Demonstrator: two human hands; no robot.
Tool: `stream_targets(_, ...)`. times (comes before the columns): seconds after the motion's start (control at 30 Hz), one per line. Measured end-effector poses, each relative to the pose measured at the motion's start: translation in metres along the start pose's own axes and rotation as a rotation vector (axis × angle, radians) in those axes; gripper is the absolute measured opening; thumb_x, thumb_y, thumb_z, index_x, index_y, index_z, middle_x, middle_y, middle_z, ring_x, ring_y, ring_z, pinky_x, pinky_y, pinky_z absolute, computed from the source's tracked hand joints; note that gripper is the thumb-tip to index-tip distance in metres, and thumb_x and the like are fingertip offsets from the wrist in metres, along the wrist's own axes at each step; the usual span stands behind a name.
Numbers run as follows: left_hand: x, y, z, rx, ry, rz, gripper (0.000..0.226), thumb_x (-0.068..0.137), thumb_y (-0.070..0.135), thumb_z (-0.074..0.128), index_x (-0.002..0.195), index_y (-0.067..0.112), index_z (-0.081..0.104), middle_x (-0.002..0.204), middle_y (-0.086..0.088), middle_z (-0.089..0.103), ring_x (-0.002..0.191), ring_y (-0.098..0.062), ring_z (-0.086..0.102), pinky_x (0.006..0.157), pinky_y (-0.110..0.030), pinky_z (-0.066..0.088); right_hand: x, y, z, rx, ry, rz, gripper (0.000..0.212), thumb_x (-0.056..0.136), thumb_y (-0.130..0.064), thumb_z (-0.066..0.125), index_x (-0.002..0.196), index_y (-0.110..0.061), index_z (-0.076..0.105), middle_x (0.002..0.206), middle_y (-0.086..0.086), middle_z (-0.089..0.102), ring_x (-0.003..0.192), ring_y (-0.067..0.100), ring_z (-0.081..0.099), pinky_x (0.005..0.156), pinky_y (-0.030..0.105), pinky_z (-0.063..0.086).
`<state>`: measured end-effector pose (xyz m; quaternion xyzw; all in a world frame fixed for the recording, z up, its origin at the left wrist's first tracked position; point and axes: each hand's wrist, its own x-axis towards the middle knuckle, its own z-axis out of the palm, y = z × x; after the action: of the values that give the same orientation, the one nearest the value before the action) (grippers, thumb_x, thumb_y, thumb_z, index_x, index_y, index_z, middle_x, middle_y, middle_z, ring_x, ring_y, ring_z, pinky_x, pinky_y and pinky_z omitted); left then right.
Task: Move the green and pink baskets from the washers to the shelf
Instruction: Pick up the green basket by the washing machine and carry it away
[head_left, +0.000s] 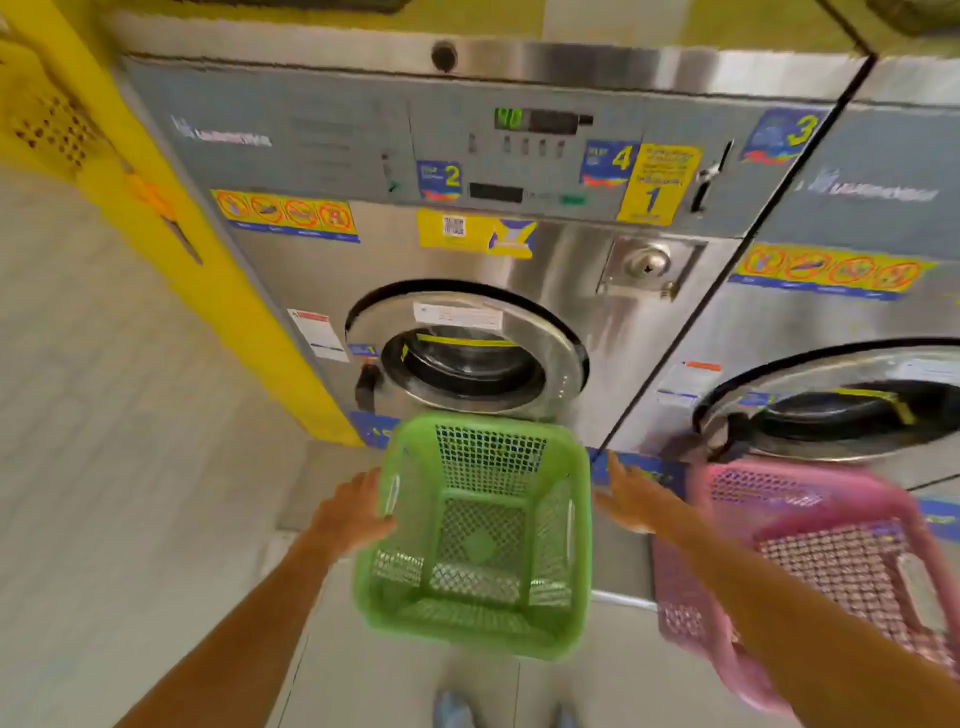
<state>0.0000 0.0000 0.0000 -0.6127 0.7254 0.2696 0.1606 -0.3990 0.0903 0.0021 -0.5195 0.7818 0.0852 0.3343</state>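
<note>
An empty green mesh basket (475, 540) stands on the floor right below the round door of a steel washer (462, 358). My left hand (353, 512) is spread against its left rim, fingers apart. My right hand (631, 496) hovers flat just beyond its right rim, apart from it. An empty pink mesh basket (810, 566) sits to the right, in front of the second washer (841, 400); my right forearm crosses over its near side. Neither hand has closed on a basket.
A yellow wall panel (218, 270) borders the left washer, and a yellow perforated basket (47, 124) shows at the far upper left. Pale tiled floor (130, 467) stretches to the left. My shoes (452, 709) are at the bottom edge.
</note>
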Motion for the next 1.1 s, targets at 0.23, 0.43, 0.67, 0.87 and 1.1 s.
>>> stream_targets(0.23, 0.060, -0.008, 0.091, -0.145, 0.038, -0.177, 0.093, 0.088, 0.034, 0.069, 0.156, 0.004, 0.013, 0.155, -0.024, 0.030, 0.136, -0.042, 0.040, 0.108, -0.047, 0.037, 0.058, 0.017, 0.094, 0.119, 0.009, -0.020, 0.081, 0.100, -0.029, 0.052, 0.156, -0.001, 0.001, 0.148, 0.027, 0.039, 0.128, 0.040, 0.050, 0.104, 0.044, 0.037)
stream_targets(0.43, 0.089, -0.012, 0.140, -0.223, 0.192, -0.247, 0.094, 0.085, 0.019, 0.069, 0.158, 0.013, 0.009, 0.147, -0.024, 0.033, 0.123, -0.049, 0.047, 0.097, -0.054, 0.043, 0.081, 0.029, 0.159, 0.214, 0.115, -0.068, 0.090, 0.092, -0.012, 0.062, 0.154, 0.007, -0.001, 0.146, 0.039, 0.035, 0.129, 0.051, 0.044, 0.107, 0.052, 0.036)
stream_targets(0.67, 0.039, -0.044, 0.162, -0.357, 0.246, -0.348, 0.094, 0.084, 0.001, 0.062, 0.155, 0.033, 0.009, 0.134, -0.022, 0.044, 0.112, -0.047, 0.056, 0.082, -0.054, 0.049, 0.064, 0.011, 0.162, 0.146, 0.210, -0.137, 0.085, 0.085, -0.015, 0.060, 0.153, -0.003, 0.010, 0.115, 0.043, 0.057, 0.094, 0.058, 0.061, 0.079, 0.055, 0.050)
stream_targets(0.87, -0.091, -0.116, 0.230, -0.617, 0.281, -0.510, 0.089, 0.085, 0.006, 0.064, 0.153, 0.030, 0.012, 0.119, -0.012, 0.049, 0.091, -0.023, 0.054, 0.055, -0.022, 0.035, 0.030, -0.078, 0.170, 0.025, 0.076, -0.350, 0.089, 0.084, -0.004, 0.068, 0.155, -0.004, 0.014, 0.115, 0.039, 0.060, 0.093, 0.052, 0.065, 0.074, 0.041, 0.047)
stream_targets(1.1, -0.261, -0.202, 0.325, -0.898, 0.315, -0.900, 0.089, 0.079, 0.009, 0.061, 0.151, 0.031, 0.015, 0.125, -0.016, 0.048, 0.106, -0.038, 0.055, 0.083, -0.054, 0.052, -0.009, -0.226, 0.265, -0.349, -0.232, -0.588, 0.084, 0.089, -0.017, 0.066, 0.152, -0.008, 0.011, 0.110, 0.034, 0.063, 0.085, 0.046, 0.068, 0.061, 0.039, 0.051)
